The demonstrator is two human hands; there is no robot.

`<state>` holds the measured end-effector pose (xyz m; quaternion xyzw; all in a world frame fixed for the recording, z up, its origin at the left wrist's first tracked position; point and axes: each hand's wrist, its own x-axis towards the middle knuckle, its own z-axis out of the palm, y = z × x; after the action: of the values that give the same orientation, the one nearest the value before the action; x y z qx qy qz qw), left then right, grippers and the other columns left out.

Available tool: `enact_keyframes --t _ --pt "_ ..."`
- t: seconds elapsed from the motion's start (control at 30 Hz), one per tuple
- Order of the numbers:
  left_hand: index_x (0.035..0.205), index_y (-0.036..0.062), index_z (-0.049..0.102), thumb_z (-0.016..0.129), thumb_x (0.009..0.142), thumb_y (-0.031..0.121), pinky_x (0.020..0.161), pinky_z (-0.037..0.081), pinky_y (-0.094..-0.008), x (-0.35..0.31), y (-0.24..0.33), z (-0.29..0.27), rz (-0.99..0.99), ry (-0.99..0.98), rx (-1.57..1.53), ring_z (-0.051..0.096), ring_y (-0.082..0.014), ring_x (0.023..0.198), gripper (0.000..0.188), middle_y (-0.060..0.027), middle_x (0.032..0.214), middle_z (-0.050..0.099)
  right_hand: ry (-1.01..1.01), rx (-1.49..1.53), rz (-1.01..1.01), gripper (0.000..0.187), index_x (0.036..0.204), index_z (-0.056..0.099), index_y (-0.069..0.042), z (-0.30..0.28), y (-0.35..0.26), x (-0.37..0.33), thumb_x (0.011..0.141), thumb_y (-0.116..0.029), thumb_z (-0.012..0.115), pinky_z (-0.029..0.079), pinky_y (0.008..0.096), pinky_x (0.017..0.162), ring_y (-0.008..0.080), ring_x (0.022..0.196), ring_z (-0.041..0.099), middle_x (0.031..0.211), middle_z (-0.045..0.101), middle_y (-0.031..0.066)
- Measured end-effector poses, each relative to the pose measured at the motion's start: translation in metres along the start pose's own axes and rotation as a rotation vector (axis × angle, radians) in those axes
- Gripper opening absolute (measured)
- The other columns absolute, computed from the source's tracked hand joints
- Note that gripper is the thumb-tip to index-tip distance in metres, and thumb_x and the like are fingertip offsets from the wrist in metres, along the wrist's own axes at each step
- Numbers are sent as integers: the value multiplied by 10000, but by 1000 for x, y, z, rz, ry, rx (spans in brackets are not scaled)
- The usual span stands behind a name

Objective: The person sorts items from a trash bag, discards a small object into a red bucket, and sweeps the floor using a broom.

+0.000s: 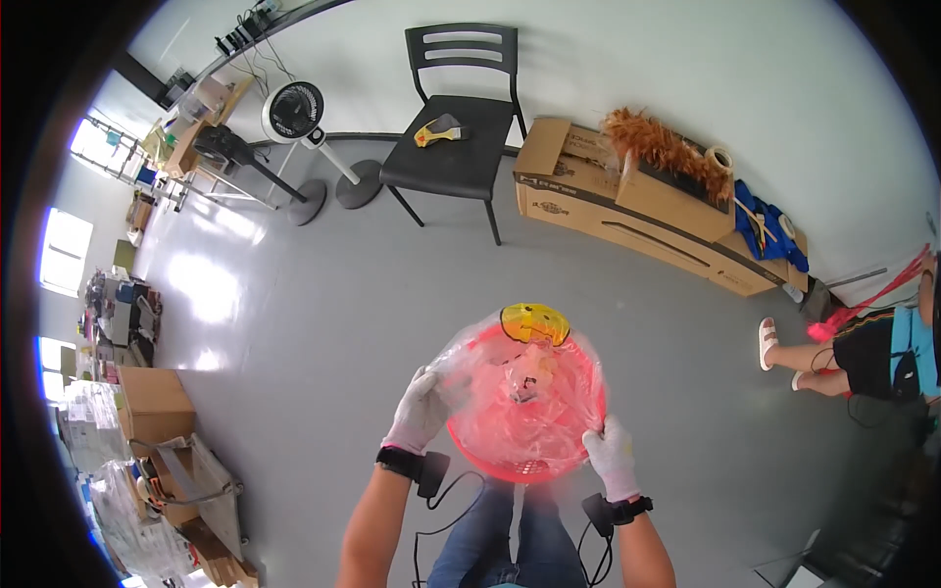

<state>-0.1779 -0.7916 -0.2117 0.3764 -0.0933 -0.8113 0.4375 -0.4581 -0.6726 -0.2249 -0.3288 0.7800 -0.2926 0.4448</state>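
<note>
In front of my body I hold a round pink-red plastic basket [472,461] with holes in its side. Crumpled clear plastic film [490,387] fills it and spills over its left rim. A yellow piece with a smiley face [534,324] lies at its far edge. My left hand [420,412], in a white glove, is closed on the left rim and the film there. On the right rim my gloved right hand [613,459] is closed, thumb on top. Both wrists wear black straps with small boxes and cables.
A black chair [446,147] bears a brush [446,132]. Two fans [294,113] stand left of it. Long cardboard boxes [608,230] at the wall carry a brown feather duster [667,152] and blue cloth [765,230]. Another person [863,353] stands at right; cartons and a cart [211,490] stand at left.
</note>
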Motion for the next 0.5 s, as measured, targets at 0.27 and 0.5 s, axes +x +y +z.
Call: enact_keyframes --t 0.27,0.5 --pt "1229 36 451 445 924 276 833 476 -306 -9 -2 -35 -219 175 160 595 -189 913 388 -79 1047 594 -55 -6 -45 188 836 527 41 -9 -5 4 726 -112 528 469 342 473 218 502 560 637 557 123" --pt "1276 -14 416 626 833 317 977 337 -294 -6 -6 24 -92 -176 821 459 -120 1110 592 -50 1191 526 -93 -128 -91 213 840 532 32 -17 -21 8 715 -140 539 460 388 565 282 576 582 636 572 155"
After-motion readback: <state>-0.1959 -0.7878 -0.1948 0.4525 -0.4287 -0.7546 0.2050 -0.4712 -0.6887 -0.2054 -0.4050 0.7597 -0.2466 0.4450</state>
